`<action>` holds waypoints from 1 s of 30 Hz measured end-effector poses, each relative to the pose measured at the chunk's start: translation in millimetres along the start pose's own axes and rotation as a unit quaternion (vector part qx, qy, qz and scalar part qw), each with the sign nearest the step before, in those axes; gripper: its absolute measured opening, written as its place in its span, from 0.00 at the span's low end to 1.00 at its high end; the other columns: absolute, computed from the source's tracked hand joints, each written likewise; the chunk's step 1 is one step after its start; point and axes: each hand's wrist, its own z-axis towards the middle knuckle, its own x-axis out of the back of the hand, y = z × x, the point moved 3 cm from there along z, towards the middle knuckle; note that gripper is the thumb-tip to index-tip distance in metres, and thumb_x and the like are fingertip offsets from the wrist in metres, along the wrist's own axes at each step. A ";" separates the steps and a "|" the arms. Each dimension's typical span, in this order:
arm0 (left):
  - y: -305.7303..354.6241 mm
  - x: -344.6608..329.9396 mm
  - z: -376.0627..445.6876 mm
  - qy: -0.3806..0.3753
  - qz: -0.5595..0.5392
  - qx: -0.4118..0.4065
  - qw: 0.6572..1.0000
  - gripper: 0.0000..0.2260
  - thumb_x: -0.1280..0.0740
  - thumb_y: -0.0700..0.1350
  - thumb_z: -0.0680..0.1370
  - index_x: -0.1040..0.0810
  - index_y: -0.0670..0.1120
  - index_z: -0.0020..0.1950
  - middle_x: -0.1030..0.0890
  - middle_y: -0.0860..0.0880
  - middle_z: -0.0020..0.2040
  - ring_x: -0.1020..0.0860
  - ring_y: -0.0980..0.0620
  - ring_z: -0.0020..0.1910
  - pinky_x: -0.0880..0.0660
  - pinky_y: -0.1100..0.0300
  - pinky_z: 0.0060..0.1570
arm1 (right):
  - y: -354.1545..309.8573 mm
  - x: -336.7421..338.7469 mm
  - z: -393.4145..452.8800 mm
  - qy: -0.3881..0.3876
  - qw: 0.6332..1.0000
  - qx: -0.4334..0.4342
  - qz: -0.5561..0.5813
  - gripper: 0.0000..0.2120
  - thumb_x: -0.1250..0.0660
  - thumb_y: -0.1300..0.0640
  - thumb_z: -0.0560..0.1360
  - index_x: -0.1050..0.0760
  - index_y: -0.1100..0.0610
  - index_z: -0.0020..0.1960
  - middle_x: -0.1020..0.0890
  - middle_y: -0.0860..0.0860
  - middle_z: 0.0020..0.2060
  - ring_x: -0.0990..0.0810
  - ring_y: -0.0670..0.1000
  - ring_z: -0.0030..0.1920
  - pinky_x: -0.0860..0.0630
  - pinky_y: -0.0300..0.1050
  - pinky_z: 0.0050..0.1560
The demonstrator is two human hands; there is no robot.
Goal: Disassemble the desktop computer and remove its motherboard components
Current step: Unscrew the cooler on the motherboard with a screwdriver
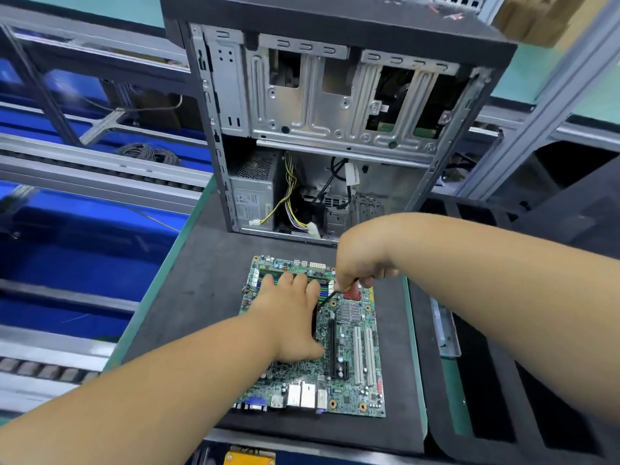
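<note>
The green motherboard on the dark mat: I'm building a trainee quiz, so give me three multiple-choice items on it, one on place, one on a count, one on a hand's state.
1. Where does the green motherboard lie?
A inside the case
B on the dark work mat
C in a blue bin

2. How many white expansion slots stand side by side?
A two
B four
C none

3. What is the left hand doing?
A gripping a cable
B resting flat on the board
C hanging idle

Key: 1 B, the open grey metal computer case stands behind it; 2 A, two long white strips; 3 B, fingers straight, while the right hand pinches a thin dark cable.
</note>
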 end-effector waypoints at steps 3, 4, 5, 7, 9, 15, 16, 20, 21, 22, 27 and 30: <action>-0.3 0.1 -0.3 -0.005 0.003 -0.001 1.000 0.43 0.41 0.72 0.63 0.42 0.47 0.69 0.35 0.45 0.61 0.36 0.41 0.61 0.39 0.40 0.58 | -7.7 -2.0 0.1 0.049 0.983 0.032 -0.174 0.18 0.42 0.55 0.81 0.32 0.56 0.33 0.29 0.48 0.22 0.34 0.45 0.16 0.40 0.33 0.15; -0.2 0.5 -0.1 -0.005 0.005 -0.002 1.000 0.42 0.41 0.72 0.63 0.42 0.47 0.69 0.34 0.45 0.61 0.36 0.41 0.61 0.39 0.40 0.58 | -11.2 -3.0 -0.2 0.094 0.965 0.046 -0.239 0.18 0.41 0.57 0.79 0.33 0.56 0.31 0.31 0.49 0.22 0.34 0.47 0.20 0.38 0.36 0.18; 0.3 1.2 0.2 -0.008 0.005 -0.002 1.000 0.42 0.41 0.72 0.64 0.42 0.47 0.68 0.34 0.45 0.61 0.36 0.41 0.60 0.38 0.40 0.58 | -13.7 -5.4 -1.4 0.141 0.949 0.063 -0.274 0.16 0.40 0.59 0.76 0.35 0.55 0.30 0.32 0.49 0.24 0.36 0.49 0.24 0.39 0.38 0.21; 1.0 2.9 0.3 -0.019 0.010 -0.002 1.000 0.41 0.41 0.72 0.64 0.40 0.47 0.68 0.34 0.45 0.60 0.36 0.42 0.59 0.38 0.40 0.57 | -18.7 -11.1 -5.7 0.199 0.921 0.095 -0.321 0.13 0.39 0.62 0.72 0.36 0.55 0.30 0.33 0.49 0.26 0.37 0.50 0.26 0.39 0.39 0.25; 1.8 4.5 0.9 -0.032 0.012 -0.002 0.999 0.38 0.42 0.72 0.65 0.35 0.47 0.65 0.33 0.45 0.58 0.36 0.43 0.58 0.38 0.40 0.58 | -26.3 -16.8 -9.0 0.224 0.883 0.152 -0.384 0.14 0.37 0.64 0.70 0.36 0.55 0.29 0.33 0.48 0.26 0.35 0.49 0.25 0.37 0.39 0.25; 0.1 6.9 3.8 -0.055 0.004 -0.009 0.998 0.40 0.41 0.71 0.64 0.36 0.49 0.69 0.34 0.45 0.63 0.37 0.43 0.62 0.38 0.40 0.60 | -25.0 -15.5 -8.9 0.239 0.880 0.156 -0.379 0.15 0.40 0.57 0.75 0.35 0.54 0.30 0.32 0.48 0.27 0.34 0.50 0.27 0.38 0.41 0.26; -0.3 6.9 3.6 -0.054 0.008 -0.009 0.998 0.41 0.41 0.71 0.64 0.39 0.49 0.70 0.35 0.45 0.64 0.37 0.43 0.62 0.38 0.40 0.60 | -21.6 -11.7 -7.9 0.234 0.898 0.131 -0.348 0.15 0.41 0.58 0.76 0.35 0.55 0.30 0.32 0.49 0.28 0.35 0.49 0.27 0.38 0.41 0.26; -0.6 6.2 3.6 -0.040 0.006 -0.005 0.999 0.44 0.39 0.71 0.64 0.43 0.47 0.72 0.35 0.45 0.64 0.36 0.42 0.62 0.37 0.40 0.59 | -4.9 3.5 1.9 0.118 0.983 0.034 -0.139 0.10 0.38 0.55 0.79 0.30 0.57 0.40 0.22 0.50 0.33 0.29 0.48 0.30 0.33 0.38 0.29; -0.8 6.0 4.3 -0.038 0.007 -0.005 0.999 0.44 0.39 0.71 0.64 0.44 0.47 0.72 0.35 0.45 0.64 0.36 0.41 0.62 0.37 0.40 0.59 | -1.6 5.9 3.1 0.081 0.992 0.020 -0.094 0.08 0.38 0.53 0.80 0.28 0.57 0.45 0.19 0.49 0.31 0.25 0.47 0.29 0.31 0.36 0.29; -0.6 5.9 4.8 -0.037 0.009 -0.005 0.999 0.44 0.40 0.71 0.64 0.44 0.47 0.72 0.35 0.45 0.64 0.36 0.41 0.62 0.37 0.40 0.59 | 2.3 7.8 7.3 0.047 0.998 0.006 -0.052 0.10 0.38 0.52 0.80 0.25 0.59 0.47 0.19 0.46 0.26 0.25 0.44 0.26 0.30 0.33 0.26; -0.6 3.2 7.0 -0.034 0.016 -0.006 0.999 0.45 0.41 0.71 0.65 0.46 0.47 0.74 0.36 0.44 0.66 0.37 0.40 0.64 0.38 0.40 0.59 | -1.4 8.5 15.3 0.060 0.987 0.022 -0.145 0.11 0.38 0.54 0.79 0.22 0.56 0.40 0.28 0.47 0.22 0.33 0.45 0.18 0.37 0.34 0.18; -0.5 2.1 7.9 -0.032 0.022 -0.010 0.999 0.43 0.41 0.71 0.65 0.44 0.47 0.72 0.36 0.45 0.65 0.37 0.40 0.63 0.37 0.40 0.58 | -10.6 1.1 8.8 0.203 0.910 0.133 -0.337 0.13 0.37 0.58 0.73 0.33 0.55 0.30 0.33 0.49 0.24 0.37 0.50 0.24 0.41 0.39 0.24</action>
